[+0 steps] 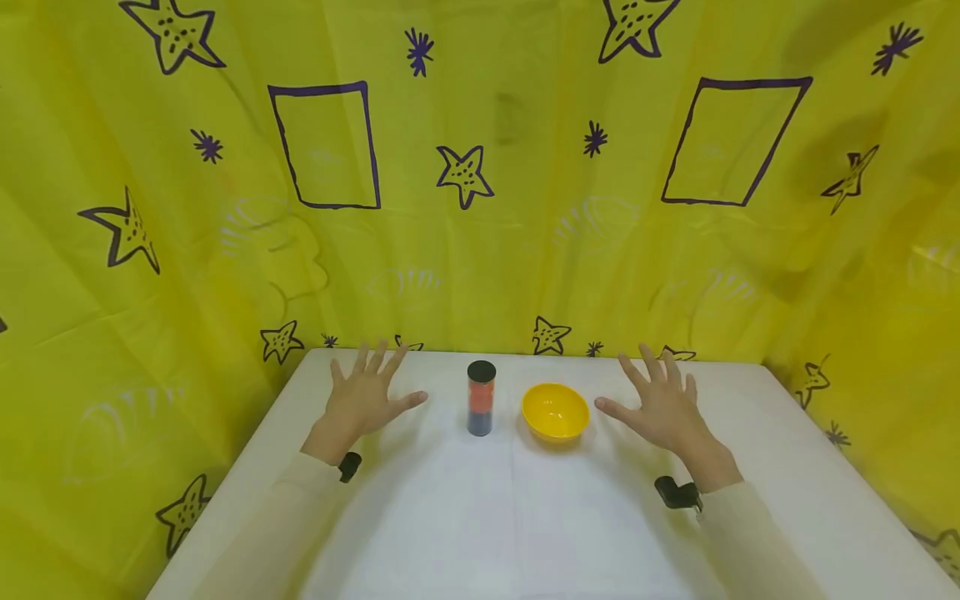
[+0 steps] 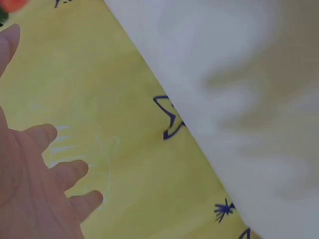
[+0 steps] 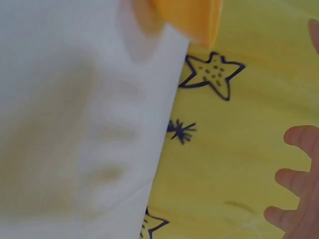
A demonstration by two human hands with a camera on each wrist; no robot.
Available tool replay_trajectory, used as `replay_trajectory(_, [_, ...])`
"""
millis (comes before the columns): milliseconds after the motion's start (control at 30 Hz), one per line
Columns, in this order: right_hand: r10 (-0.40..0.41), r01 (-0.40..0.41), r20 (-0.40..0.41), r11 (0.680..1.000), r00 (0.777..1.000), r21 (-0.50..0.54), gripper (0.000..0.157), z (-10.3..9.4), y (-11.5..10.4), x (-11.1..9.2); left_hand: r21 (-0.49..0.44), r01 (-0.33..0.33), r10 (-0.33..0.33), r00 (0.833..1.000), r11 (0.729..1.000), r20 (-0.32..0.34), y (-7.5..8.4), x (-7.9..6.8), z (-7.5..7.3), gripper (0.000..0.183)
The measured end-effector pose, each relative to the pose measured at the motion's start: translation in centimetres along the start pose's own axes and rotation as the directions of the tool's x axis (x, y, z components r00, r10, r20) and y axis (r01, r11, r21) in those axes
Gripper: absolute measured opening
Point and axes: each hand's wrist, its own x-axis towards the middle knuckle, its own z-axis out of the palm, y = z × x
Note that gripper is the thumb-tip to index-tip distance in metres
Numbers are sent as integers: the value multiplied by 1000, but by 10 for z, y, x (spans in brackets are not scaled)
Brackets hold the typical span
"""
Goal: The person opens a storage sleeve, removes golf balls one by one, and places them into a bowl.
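Observation:
In the head view a slim cylindrical container (image 1: 481, 398) with a black lid, a red-orange middle and a dark lower part stands upright on the white table. Just right of it sits a round yellow bowl (image 1: 556, 412), its hollow facing up. My left hand (image 1: 362, 402) is spread wide to the left of the container, apart from it and holding nothing. To the right of the bowl my right hand (image 1: 666, 408) is likewise spread, its thumb pointing toward the rim without touching. The right wrist view catches part of the bowl (image 3: 192, 17) at its top edge.
A yellow curtain (image 1: 517, 250) with purple stars and frames hangs behind the table and along both sides. The white tabletop (image 1: 465, 517) reaches back to the curtain. Each wrist wears a dark device, such as the right wrist camera (image 1: 677, 492).

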Motion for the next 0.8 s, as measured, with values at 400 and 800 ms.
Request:
replay_trajectory(400, [-99,119,-73,930,992,348,68,-4,-28,-20,-387,-121,95,992,914,-88,35,-6,24,73])
replay_trajectory(800, [-228,253,-114,811,967,528,34,11,-57,-25,-685,-13,-40,997,729,-62,85,8,71,68])
